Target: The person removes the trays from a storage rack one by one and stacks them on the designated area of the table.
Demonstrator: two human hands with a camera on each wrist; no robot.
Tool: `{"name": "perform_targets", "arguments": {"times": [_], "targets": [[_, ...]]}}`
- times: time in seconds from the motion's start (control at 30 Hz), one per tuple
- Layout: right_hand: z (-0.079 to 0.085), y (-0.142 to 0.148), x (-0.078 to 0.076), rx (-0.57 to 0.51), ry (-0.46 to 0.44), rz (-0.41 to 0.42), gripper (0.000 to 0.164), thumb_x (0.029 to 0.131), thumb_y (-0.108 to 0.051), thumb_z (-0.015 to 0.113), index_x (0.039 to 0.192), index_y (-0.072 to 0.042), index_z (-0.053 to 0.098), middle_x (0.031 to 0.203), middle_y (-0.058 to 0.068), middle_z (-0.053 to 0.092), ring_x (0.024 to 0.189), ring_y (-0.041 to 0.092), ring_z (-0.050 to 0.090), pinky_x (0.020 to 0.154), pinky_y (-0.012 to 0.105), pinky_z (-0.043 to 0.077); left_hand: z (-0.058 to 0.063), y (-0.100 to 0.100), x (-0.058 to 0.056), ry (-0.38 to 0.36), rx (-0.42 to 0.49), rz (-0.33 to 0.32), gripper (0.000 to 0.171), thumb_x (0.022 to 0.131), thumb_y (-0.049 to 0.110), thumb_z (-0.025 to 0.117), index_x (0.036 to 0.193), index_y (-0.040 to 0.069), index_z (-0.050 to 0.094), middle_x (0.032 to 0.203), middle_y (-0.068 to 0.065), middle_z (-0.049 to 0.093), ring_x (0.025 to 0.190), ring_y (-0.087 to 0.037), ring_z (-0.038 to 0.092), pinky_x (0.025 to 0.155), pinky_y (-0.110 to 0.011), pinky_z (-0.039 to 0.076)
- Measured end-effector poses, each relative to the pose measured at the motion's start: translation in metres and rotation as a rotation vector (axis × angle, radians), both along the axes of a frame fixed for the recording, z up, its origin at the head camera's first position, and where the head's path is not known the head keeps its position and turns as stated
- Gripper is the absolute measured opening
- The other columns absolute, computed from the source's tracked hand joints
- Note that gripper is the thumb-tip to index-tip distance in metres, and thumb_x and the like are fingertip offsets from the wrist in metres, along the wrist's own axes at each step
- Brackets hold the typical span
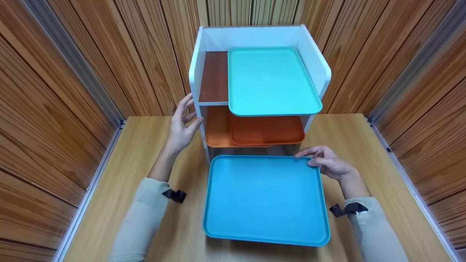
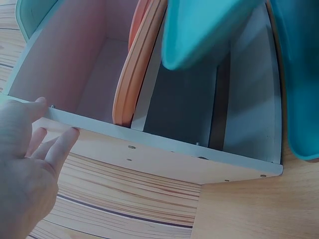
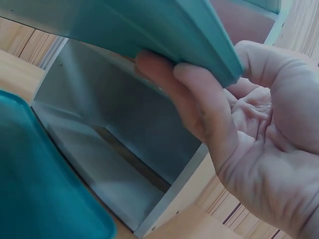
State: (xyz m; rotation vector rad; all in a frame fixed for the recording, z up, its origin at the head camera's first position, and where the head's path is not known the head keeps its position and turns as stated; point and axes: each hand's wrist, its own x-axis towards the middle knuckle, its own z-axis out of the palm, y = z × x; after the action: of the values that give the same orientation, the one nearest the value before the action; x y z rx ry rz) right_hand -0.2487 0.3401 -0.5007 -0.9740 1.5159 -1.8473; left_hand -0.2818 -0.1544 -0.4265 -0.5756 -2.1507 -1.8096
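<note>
Wooden panels [image 1: 47, 102] wall me in on the sides and back, above the pale wood table [image 1: 109, 203]. On it stands a white shelf unit [image 1: 251, 36], facing me. In front of its lower part I have the blue tray [image 1: 265, 200], raised off the table, its far right corner pinched in my right hand [image 1: 329, 163], thumb above the rim and fingers beneath. Below that, a second blue tray [image 3: 45, 179] lies on the table just before the unit's foot. A turquoise tray [image 1: 273, 80] sits on the top level, toward the right panel, its front edge jutting past the board. On the middle level is a paler orange tray [image 1: 218, 127], with a darker orange tray [image 1: 267, 131] lying over it, nearer the right. My left hand [image 1: 182, 125] grasps nothing; its loose fingers rest against the unit's left panel, thumb by the front edge. At each of my cuffs sits a small black wrist device [image 1: 177, 195].
</note>
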Motion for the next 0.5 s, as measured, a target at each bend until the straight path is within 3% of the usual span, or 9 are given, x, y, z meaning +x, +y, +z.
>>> {"name": "perform_targets", "arguments": {"times": [0.23, 0.5], "targets": [[-0.010, -0.003, -0.006, 0.059, -0.061, -0.026, 0.060, 0.104, 0.015, 0.037, 0.143, -0.010, 0.077, 0.140, -0.001, 0.080, 0.123, 0.011, 0.080, 0.106, 0.028, 0.068, -0.001, -0.001, 0.000, -0.002, -0.003, 0.003, 0.071, 0.108, -0.006, 0.066, 0.172, 0.003, 0.037, 0.168, -0.025, 0.052, 0.150, -0.053, 0.063, 0.118, -0.066, 0.058], [-0.019, -0.004, -0.019, 0.074, -0.074, 0.034, 0.057, 0.107, 0.014, 0.038, 0.145, -0.007, 0.074, 0.141, 0.000, 0.081, 0.124, 0.011, 0.080, 0.108, 0.026, 0.066, -0.002, 0.000, -0.001, -0.006, 0.012, -0.010, 0.070, 0.109, -0.007, 0.065, 0.172, 0.003, 0.036, 0.169, -0.027, 0.050, 0.150, -0.058, 0.060, 0.117, -0.069, 0.057]]}}
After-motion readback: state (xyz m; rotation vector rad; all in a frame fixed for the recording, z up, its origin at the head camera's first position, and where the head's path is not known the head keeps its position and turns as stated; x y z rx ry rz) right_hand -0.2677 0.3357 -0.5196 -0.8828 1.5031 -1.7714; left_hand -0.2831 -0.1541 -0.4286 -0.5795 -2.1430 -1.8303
